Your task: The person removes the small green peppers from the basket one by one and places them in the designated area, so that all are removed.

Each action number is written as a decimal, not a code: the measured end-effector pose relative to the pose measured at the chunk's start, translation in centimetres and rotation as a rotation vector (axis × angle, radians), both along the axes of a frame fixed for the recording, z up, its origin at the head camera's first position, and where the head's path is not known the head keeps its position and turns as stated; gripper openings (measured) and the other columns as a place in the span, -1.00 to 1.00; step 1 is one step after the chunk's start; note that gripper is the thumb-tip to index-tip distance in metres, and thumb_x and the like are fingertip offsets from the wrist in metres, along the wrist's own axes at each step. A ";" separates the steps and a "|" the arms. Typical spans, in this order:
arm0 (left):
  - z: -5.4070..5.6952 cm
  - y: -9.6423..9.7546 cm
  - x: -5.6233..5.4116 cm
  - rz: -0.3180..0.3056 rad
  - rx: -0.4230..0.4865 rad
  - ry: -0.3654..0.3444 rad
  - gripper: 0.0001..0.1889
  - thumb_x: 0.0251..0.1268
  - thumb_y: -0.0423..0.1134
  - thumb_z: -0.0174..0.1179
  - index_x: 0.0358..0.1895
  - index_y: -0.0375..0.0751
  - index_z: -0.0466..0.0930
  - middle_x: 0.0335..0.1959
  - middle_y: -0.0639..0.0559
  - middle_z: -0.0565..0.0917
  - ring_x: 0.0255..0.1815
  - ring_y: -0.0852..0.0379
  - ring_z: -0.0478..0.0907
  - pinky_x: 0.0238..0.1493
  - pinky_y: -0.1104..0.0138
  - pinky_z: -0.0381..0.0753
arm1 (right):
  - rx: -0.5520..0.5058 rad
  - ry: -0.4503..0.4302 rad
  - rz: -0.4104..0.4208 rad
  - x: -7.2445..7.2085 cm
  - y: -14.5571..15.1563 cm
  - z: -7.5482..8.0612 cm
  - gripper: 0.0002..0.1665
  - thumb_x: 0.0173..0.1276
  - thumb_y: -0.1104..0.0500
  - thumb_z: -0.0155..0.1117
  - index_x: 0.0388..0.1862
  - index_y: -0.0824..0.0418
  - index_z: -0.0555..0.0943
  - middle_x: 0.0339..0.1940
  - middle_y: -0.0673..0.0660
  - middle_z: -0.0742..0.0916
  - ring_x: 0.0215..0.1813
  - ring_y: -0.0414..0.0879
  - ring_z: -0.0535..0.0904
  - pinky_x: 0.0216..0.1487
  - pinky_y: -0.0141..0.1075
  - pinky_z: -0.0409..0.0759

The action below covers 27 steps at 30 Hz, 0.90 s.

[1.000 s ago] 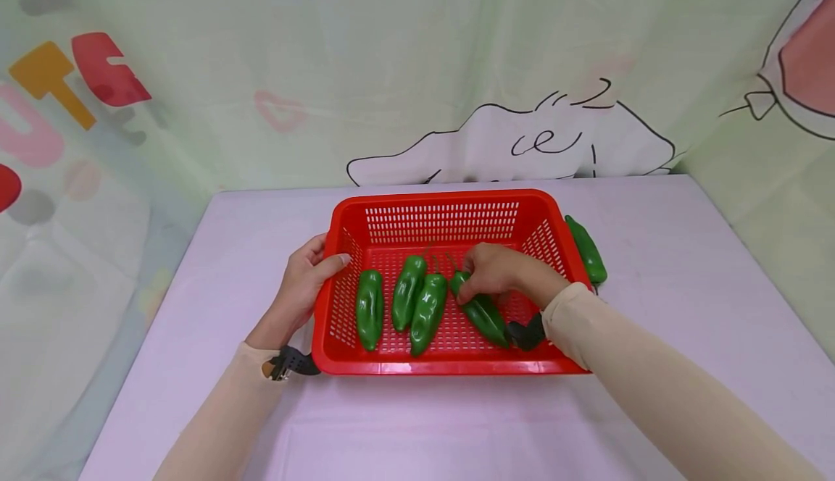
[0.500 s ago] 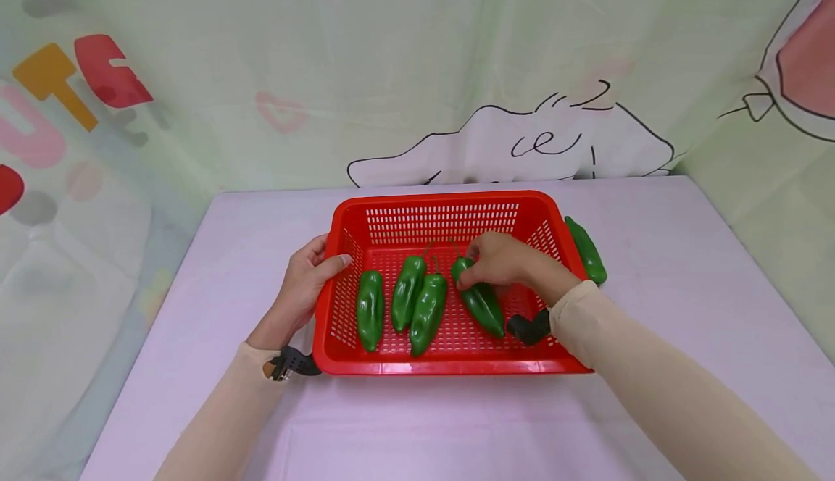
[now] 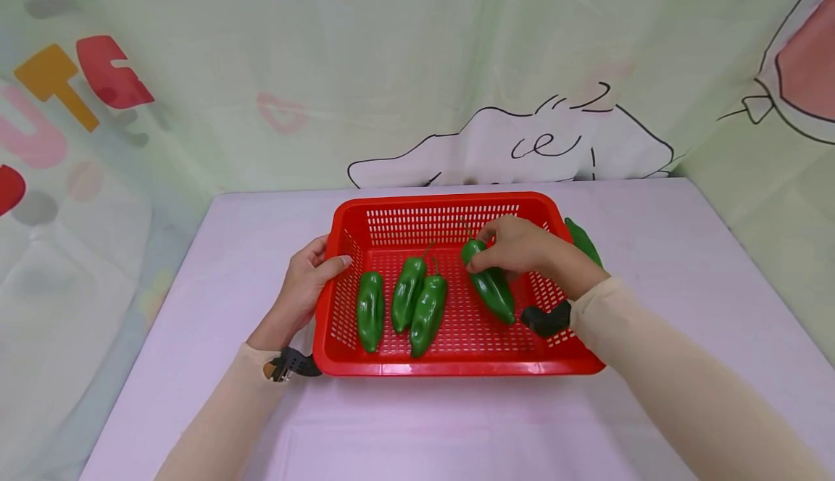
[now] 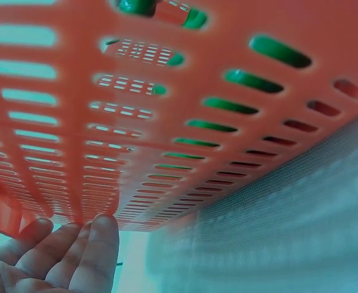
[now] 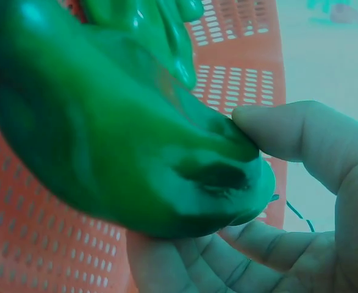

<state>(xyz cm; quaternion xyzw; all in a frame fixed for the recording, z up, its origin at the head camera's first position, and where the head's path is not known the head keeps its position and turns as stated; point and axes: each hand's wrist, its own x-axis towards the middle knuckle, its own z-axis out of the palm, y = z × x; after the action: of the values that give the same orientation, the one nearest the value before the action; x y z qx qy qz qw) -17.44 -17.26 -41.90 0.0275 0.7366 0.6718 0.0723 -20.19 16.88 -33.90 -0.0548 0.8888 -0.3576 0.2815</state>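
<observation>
From my end of the feed, starting at the left, I see an orange letter on the pale backdrop, then the left sleeve and a dark strap at the wrist. The left hand grips the left edge of the red basket, thumb over the rim; my left wrist view shows fingertips against the outer wall. The basket sits mid-tabletop, its long back rim near the back edge of the tabletop. Inside, the leftmost pepper lies along the basket's left edge. Next come a second pepper and a third pepper, side by side near the middle, stems toward the back edge. In the basket's right half, the right hand pinches the fourth pepper between thumb and fingers; its stem end points to the back edge, its tip slants toward the front right corner, and I cannot tell whether the tip touches the basket floor. Just beyond the basket's right edge, an outer pepper lies on the tabletop, partly hidden by the right forearm.
</observation>
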 end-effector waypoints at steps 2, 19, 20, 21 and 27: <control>0.0 0.0 0.0 -0.001 -0.002 0.000 -0.44 0.49 -0.29 0.16 0.50 -0.25 0.33 0.26 -0.32 0.60 0.13 -0.27 0.70 -0.07 0.07 0.81 | -0.009 0.004 -0.006 0.0 0.4 0.3 -0.38 0.27 0.07 0.51 0.16 0.41 0.54 -0.16 0.23 0.77 -0.29 -0.04 0.78 -0.20 -0.16 0.83; 0.3 0.2 -0.2 0.002 -0.009 -0.003 -0.45 0.49 -0.29 0.15 0.50 -0.26 0.34 0.25 -0.34 0.60 0.10 -0.25 0.72 -0.08 0.09 0.81 | -0.078 0.015 -0.054 0.0 3.0 1.9 -0.37 0.34 0.06 0.43 0.20 0.44 0.48 -0.05 0.27 0.71 -0.22 -0.03 0.75 -0.16 -0.12 0.84; 0.4 0.1 -0.2 0.004 -0.006 -0.006 -0.45 0.49 -0.29 0.14 0.49 -0.26 0.35 0.24 -0.35 0.61 0.08 -0.24 0.72 -0.08 0.09 0.81 | -0.082 0.015 -0.054 -0.1 3.1 1.9 -0.38 0.35 0.06 0.42 0.20 0.44 0.48 -0.06 0.27 0.72 -0.23 -0.04 0.75 -0.17 -0.12 0.83; 0.4 0.1 -0.2 0.004 -0.007 -0.010 -0.46 0.49 -0.28 0.14 0.48 -0.26 0.36 0.24 -0.36 0.61 0.06 -0.22 0.73 -0.08 0.09 0.81 | -0.083 0.013 -0.056 -0.1 3.3 1.9 -0.38 0.36 0.06 0.41 0.21 0.45 0.48 -0.06 0.26 0.72 -0.24 -0.04 0.75 -0.17 -0.12 0.83; 0.3 0.1 -0.1 0.003 -0.015 -0.031 -0.47 0.49 -0.27 0.14 0.47 -0.26 0.37 0.22 -0.36 0.61 0.02 -0.14 0.74 -0.08 0.10 0.81 | -0.042 0.019 -0.064 -0.2 4.2 2.2 -0.29 0.39 0.02 0.39 0.30 0.46 0.42 -0.01 0.28 0.70 -0.21 -0.04 0.74 -0.13 -0.14 0.83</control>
<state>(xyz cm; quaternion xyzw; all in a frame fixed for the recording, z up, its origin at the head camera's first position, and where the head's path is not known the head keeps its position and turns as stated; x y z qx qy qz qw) -17.58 -17.15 -41.57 0.0156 0.7407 0.6666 0.0828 -20.41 21.05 -31.70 -0.0354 0.8850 -0.3845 0.2603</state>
